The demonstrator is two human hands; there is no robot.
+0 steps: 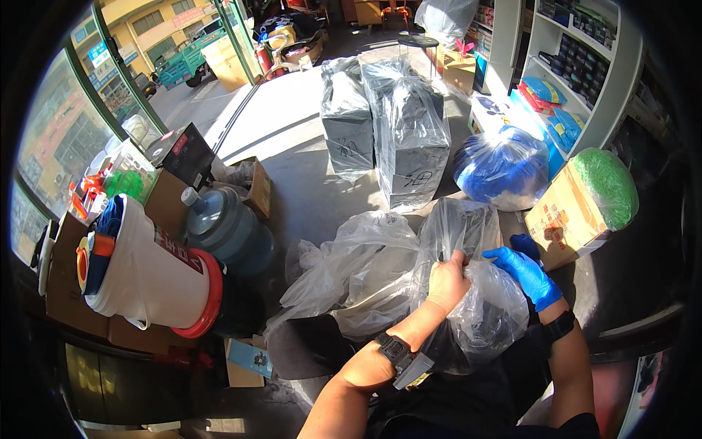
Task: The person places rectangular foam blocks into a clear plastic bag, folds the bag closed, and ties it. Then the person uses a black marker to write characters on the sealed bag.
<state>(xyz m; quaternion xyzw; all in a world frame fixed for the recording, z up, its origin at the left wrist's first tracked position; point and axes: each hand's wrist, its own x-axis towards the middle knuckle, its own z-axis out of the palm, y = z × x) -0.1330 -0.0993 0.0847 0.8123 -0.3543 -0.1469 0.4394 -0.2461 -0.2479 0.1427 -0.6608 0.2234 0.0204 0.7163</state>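
My bare left hand (448,279) is closed on the gathered top of a clear plastic bag (487,315) in front of my lap. My right hand (524,274), in a blue glove, lies against the bag's right side with its fingers bent; whether it grips the plastic cannot be told. Just beyond my hands stands a plastic-wrapped block (466,222). Left of it lies a large crumpled clear plastic bag (373,258) with pale contents. A dark blue item (525,246), perhaps a glove, shows behind my gloved fingers.
Dark plastic-wrapped stacks (411,164) stand ahead. To the right are a bag of blue material (502,164) and a cardboard box (565,219) under a green bundle (606,186). A water jug (225,225) and a white bucket (159,274) with a red rim stand at the left.
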